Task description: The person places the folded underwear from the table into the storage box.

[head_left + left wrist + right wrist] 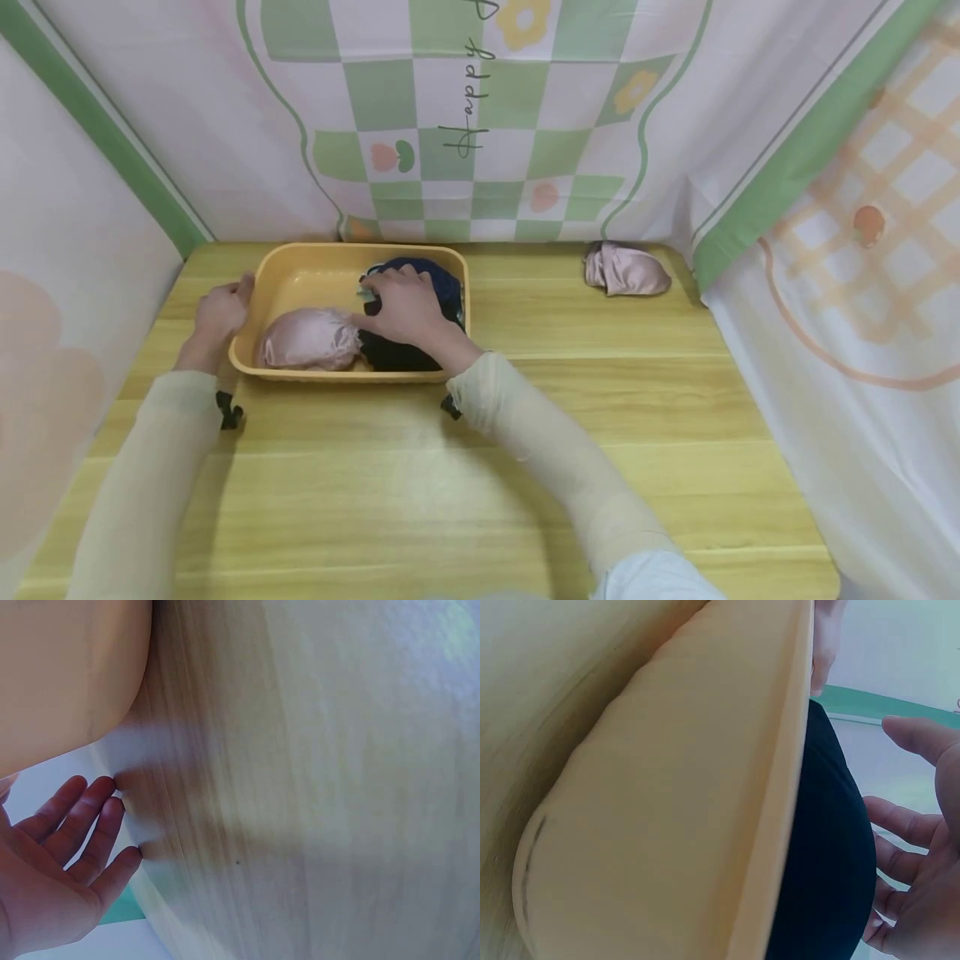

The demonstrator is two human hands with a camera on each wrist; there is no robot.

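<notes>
A yellow plastic basin (300, 271) sits at the back left of the wooden table. Inside lie a pink satin bundle (307, 340) and a dark navy-black cloth (444, 287). My right hand (397, 304) rests flat on top of the dark cloth; in the right wrist view its fingers (907, 825) are spread and relaxed beside the black cloth (829, 847) and the basin's outer wall (667, 810). My left hand (223, 308) touches the basin's left rim, and its fingers (86, 817) show straight in the left wrist view, below the basin's corner (60, 667).
A second pink satin bundle (626, 271) lies on the table (525, 467) at the back right. Checked green and white fabric walls (480, 125) enclose the table at the back and on both sides.
</notes>
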